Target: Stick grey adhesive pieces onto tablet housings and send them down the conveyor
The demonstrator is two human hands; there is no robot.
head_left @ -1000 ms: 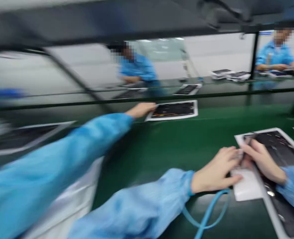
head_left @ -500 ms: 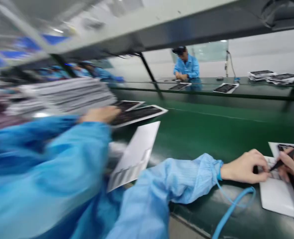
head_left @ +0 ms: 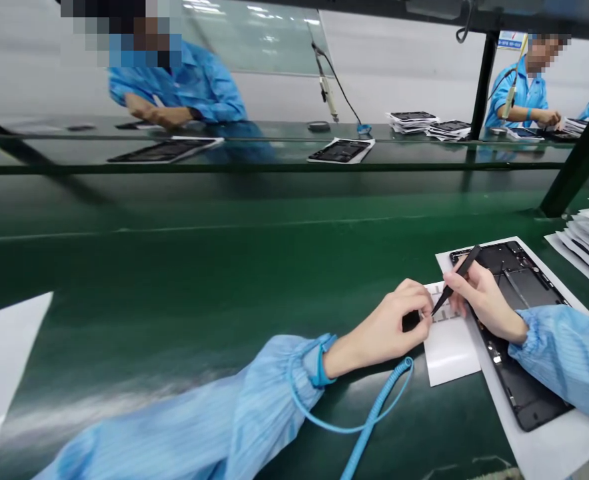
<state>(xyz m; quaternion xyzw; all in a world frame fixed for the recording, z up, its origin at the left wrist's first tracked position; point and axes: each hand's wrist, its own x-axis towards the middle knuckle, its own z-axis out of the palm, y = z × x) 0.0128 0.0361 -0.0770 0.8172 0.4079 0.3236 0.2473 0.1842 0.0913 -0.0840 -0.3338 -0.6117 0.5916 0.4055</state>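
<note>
My left hand (head_left: pixel 387 328) rests on the green belt with its fingers pinched at the edge of a small white card (head_left: pixel 449 350); a small dark piece shows between thumb and fingers. My right hand (head_left: pixel 482 300) is closed round a thin black tool (head_left: pixel 455 280), with the tip down on the card's top edge beside my left fingertips. Just right of the card, a dark open tablet housing (head_left: pixel 519 333) lies on a white sheet (head_left: pixel 549 447). A coiled blue wrist-strap cord (head_left: pixel 374 417) runs from my left wrist.
The green conveyor belt (head_left: pixel 199 280) stretches left. White stacked trays (head_left: pixel 587 233) sit at the right edge, and a white sheet corner (head_left: pixel 4 347) at the lower left. Across the belt, two people in blue coats work beside tablet housings (head_left: pixel 342 151). A dark frame post (head_left: pixel 574 163) slants at right.
The view has swung right and steadied. The neighbouring person's blue sleeve and hand at the left are out of sight. Both my hands stay at the white card with the tool.
</note>
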